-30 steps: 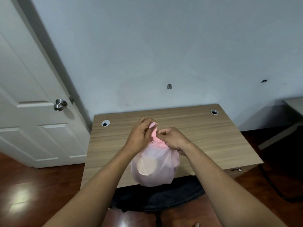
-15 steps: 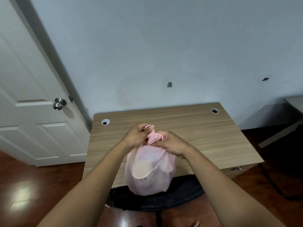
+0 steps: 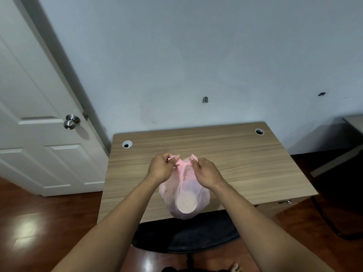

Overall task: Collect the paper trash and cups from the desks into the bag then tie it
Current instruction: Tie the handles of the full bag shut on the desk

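A filled pink plastic bag (image 3: pixel 184 195) hangs in front of the wooden desk (image 3: pixel 245 165), its bottom over the desk's near edge. A pale round shape, likely a cup, shows through its thin side. My left hand (image 3: pixel 161 169) pinches one twisted end of the bag's top, and my right hand (image 3: pixel 204 173) pinches the other end. A pink knot sits stretched between the two hands. What else lies inside the bag is hidden.
A black office chair (image 3: pixel 186 234) is tucked under the desk's near edge. A white door (image 3: pixel 39 118) with a metal knob stands at the left. Another desk's corner (image 3: pixel 353 122) shows at the far right. The floor is dark red wood.
My hands were bunched together at the bag's top. Now they have moved apart, each pulling one end sideways, and the knot between them is drawn tight.
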